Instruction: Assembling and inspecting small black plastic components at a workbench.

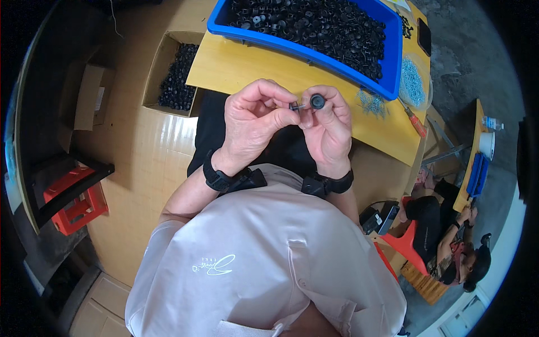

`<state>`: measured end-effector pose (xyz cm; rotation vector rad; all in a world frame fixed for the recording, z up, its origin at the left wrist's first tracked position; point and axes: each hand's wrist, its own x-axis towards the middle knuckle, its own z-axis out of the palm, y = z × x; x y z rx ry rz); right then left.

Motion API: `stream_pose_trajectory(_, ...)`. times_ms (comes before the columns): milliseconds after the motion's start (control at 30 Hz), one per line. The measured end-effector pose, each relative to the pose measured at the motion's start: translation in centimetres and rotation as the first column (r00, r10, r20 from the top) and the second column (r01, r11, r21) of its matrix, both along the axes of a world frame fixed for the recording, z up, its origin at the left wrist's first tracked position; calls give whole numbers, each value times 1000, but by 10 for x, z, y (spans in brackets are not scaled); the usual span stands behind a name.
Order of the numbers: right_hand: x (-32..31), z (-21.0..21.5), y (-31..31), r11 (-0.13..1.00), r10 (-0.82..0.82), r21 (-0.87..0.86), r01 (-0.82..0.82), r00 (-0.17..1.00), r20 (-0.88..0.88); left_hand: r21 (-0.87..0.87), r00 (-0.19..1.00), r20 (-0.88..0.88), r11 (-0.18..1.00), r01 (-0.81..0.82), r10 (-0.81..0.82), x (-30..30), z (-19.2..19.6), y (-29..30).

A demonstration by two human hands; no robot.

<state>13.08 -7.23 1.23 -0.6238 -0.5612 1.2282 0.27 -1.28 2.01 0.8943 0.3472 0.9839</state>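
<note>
Small part and cap in hand
Left hand: fingers pinch the small part. Right hand: fingers grip the cap beside it. Both sit between shirt and the desk's blue bin.

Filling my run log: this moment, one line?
left hand: pinching dark piece | right hand: holding black cap | blue bin: black parts

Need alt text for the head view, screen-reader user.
A bare left hand pinches a small dark piece with a thin metal shank beside the bare right hand, which holds a round black knob. Beyond them, on a yellow tabletop, sits a blue rectangular plastic tub full of black parts, with thin silvery fasteners nearby.
</note>
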Motion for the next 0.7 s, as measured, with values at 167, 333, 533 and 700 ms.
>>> stream_pose_trajectory(167, -2, 0, -1, 1000, -21, -10, 21, 999, 25, 36, 996, -57, 998, -60, 62, 1, 8, -5)
stream_pose_trajectory(333, -3, 0, -3, 999, -38, -5, 38, 998, 53, 57, 990, -111, 995, -77, 83, 2, 10, -8)
stream_pose_trajectory(533, -4, 2, -5, 998, -43, -43, 47, 996, 82, -13, 999, 5, 999, -36, 36, 0, 3, -7)
stream_pose_trajectory(700, -3, 6, -5, 995, -99, 2, 101, 977, 187, -77, 999, -5, 996, -36, 36, 0, -1, -7)
